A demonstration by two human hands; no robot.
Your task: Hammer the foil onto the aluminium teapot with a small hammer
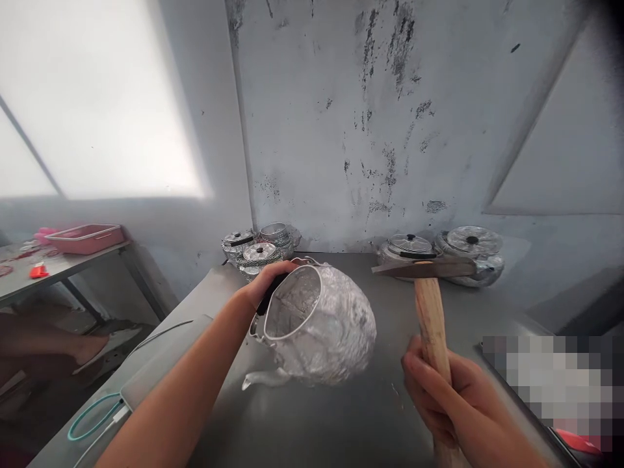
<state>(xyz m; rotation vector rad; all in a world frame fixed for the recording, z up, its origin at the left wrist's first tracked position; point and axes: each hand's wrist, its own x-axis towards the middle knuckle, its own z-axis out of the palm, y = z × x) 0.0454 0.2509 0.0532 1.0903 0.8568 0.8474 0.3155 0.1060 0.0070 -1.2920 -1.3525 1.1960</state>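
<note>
Pale grey-white wall [302, 149] behind, paint flaked to black in streaks; bright window light upper left. Far left, a side table [14, 286] carries a pink rectangular plastic basket [86, 239] and a small red-orange item [39, 271]; below it, another person's leg and foot [92, 348], cut off by the frame edge.

Grey smooth-topped bench [273, 435] in front. On its left edge, a flat grey slab [168, 348] with a turquoise cord loop [75, 416] and white plug; any lettering unreadable, forearm over part of it. Back left: cluster of three silver metal pots [260, 252], overlapping.

Centre, above the bench top: dented silver metal kettle [341, 325], tipped on its side; contact with the bench cannot be told. Long axis roughly crosswise: open mouth left and towards the viewer, rounded base right, spout low, tip pointing left. Left hand [268, 278] wrapped on its black handle, fingers mostly hidden.

Right: right hand [441, 390] closed round the pale wooden shaft of a dark-headed hammer [431, 312], shaft near upright, head crosswise, narrow end left. Behind it, two silver lidded pots [472, 242] with black knobs, partly covered. Far right, a pixelated patch obscures things; red item [578, 442] at its edge.
</note>
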